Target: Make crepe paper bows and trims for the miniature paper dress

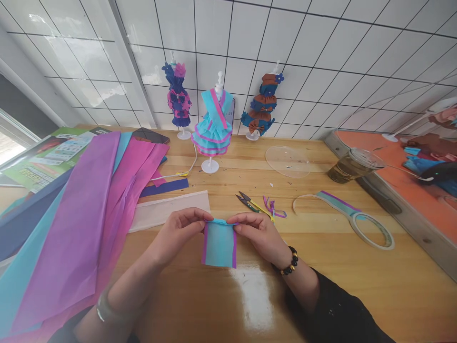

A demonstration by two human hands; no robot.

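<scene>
Small turquoise fabric-like rectangle with purple side borders (pixel 219 247) is held between the hands, hanging toward the wearer; its top edge is pinched near one corner by the left hand (pixel 182 233) and near the other by the right hand (pixel 255 232), thumbs and fingertips clamped, hands slightly apart. Contact with the table below can't be told. Top edge looks rolled or folded over; the fold should be kept even, purple borders lined up, both pinches level, tension light so the thin sheet isn't stretched or skewed. Crease best pressed from the middle out to each pinch. Dark-bladed scissors with yellow-green handles (pixel 254 204) are parked just beyond the right hand, so elbow room is fine. White tape roll (pixel 390 240) is well right of it, pale flat strip (pixel 174 206) just beyond the left.
</scene>
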